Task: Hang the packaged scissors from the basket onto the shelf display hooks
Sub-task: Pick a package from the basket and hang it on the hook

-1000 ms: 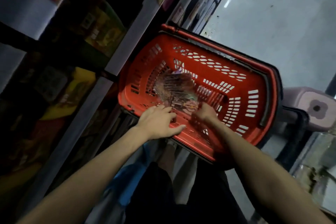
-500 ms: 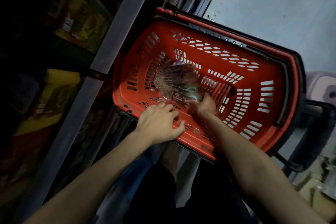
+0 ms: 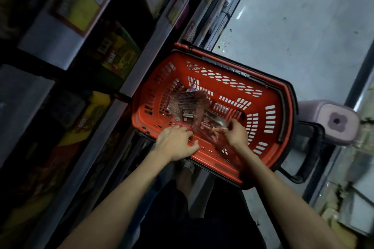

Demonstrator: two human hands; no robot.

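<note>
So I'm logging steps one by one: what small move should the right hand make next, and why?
Probably lift the right hand straight up out of the red basket: its fingers already pinch a packet from the pile of packaged scissors, while the left hand holds the near rim steady.

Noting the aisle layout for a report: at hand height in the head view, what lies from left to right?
Shelf edge → left hand gripping the red basket rim → right hand pinching packaged scissors → lilac stool.
</note>
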